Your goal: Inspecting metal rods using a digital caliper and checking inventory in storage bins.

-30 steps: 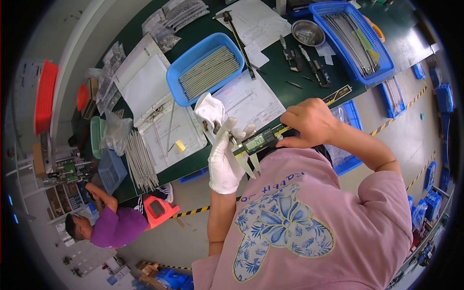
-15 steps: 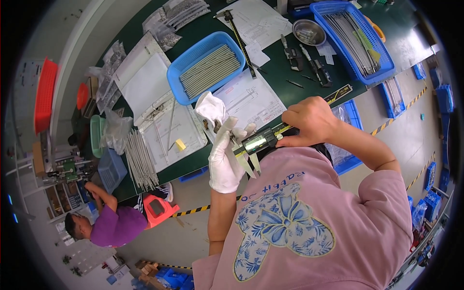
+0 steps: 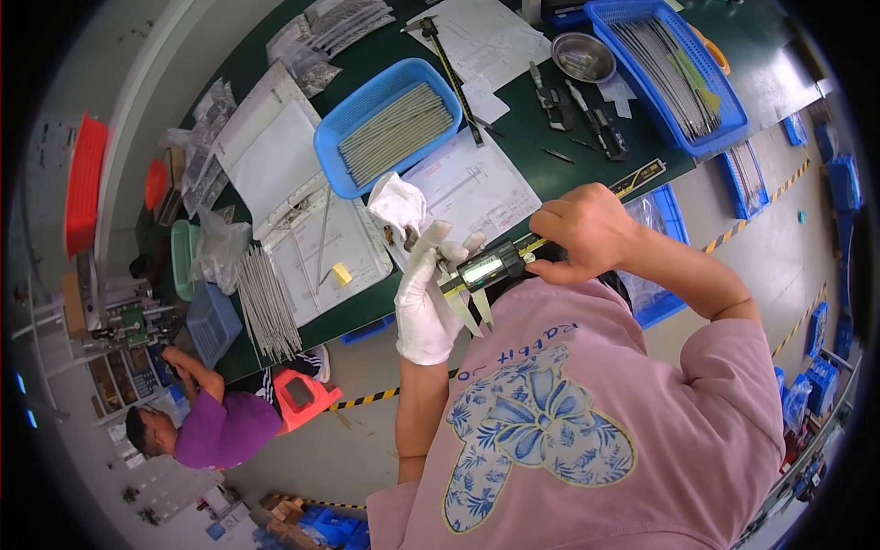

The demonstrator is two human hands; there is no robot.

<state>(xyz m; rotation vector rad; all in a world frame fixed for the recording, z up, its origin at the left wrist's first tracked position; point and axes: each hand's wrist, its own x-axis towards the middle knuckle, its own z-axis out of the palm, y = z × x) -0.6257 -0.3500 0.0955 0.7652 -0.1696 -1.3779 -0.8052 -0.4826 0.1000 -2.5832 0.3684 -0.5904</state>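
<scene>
My right hand (image 3: pixel 587 236), bare, is closed round the beam end of a digital caliper (image 3: pixel 487 269), its thumb near the slide. The caliper slants over the table's near edge, its lit display facing up and its larger jaws pointing down toward my shirt. My left hand (image 3: pixel 426 307), in a white glove, is at the jaw end with its fingers curled. What those fingers grip is hidden. Just beyond them is a crumpled white glove or cloth (image 3: pixel 397 203). A printed drawing sheet (image 3: pixel 486 188) lies on the table behind the caliper.
A blue basket (image 3: pixel 327 151) of thin metal rods stands beyond my left hand. Loose rods (image 3: pixel 266 302) lie at the left table edge. Another blue basket (image 3: pixel 674 137) of rods, a metal bowl (image 3: pixel 584 60) and measuring tools (image 3: pixel 600 124) are at the far right. A person in purple (image 3: pixel 225 431) sits at left.
Both hands and the caliper stay almost in place. My right hand has shifted very slightly left along with the view.
</scene>
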